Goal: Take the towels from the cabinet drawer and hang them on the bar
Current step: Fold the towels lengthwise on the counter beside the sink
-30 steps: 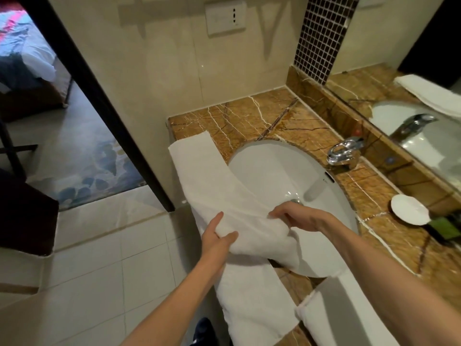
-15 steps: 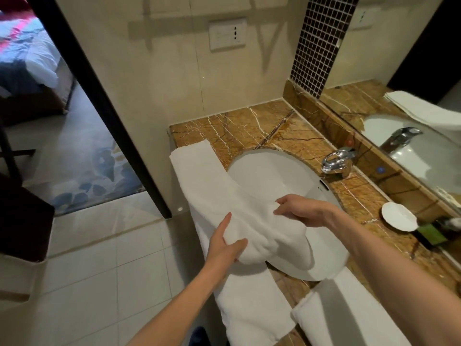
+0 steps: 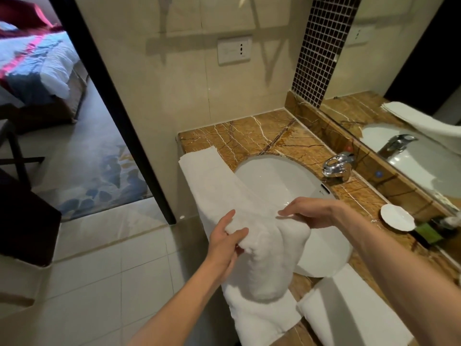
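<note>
Both hands on the white towel (image 3: 269,260) draped across the counter (image 3: 249,136) and sink (image 3: 272,178): our left hand (image 3: 225,239) pinches its bunched middle, our right hand (image 3: 311,212) curls over the fold beside it. We're gathering it up, we reckon; next, lift it clear toward a bar not in view.

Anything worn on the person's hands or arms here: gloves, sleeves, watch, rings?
Nothing visible. The left hand and right hand are ungloved, no rings showing; the left forearm and right forearm are bare to the frame edge, without sleeve, watch or bracelet.
</note>
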